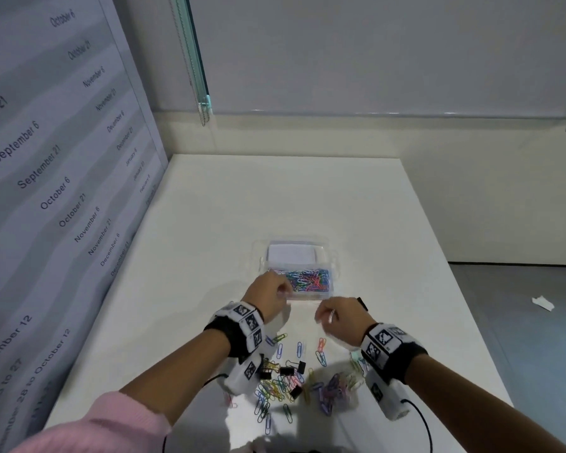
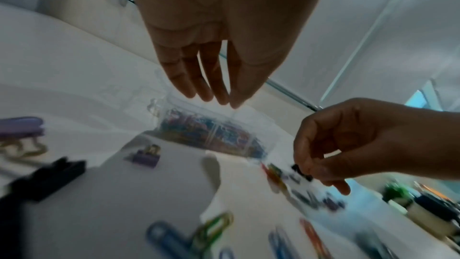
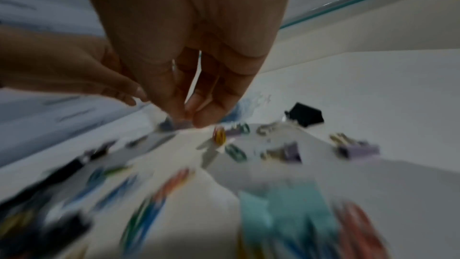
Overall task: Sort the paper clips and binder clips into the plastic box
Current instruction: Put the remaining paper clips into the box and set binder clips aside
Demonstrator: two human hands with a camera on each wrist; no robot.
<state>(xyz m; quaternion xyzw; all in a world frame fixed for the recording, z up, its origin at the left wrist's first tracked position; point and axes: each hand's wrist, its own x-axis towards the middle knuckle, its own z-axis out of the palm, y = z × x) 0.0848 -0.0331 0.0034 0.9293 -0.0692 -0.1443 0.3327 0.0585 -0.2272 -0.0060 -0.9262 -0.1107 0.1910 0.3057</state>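
A clear plastic box stands mid-table; its near compartment is full of coloured paper clips, and the far one shows only white. My left hand hovers at the box's near-left corner, fingers straight and together, with nothing seen in them. My right hand hangs just in front of the box, its curled fingertips pinching a small clip whose kind is blurred. Loose paper clips and black binder clips lie nearer to me, between my forearms.
A black binder clip and purple binder clips lie on the white table. A panel printed with dates walls the left side. The table's right edge drops to a floor with a paper scrap.
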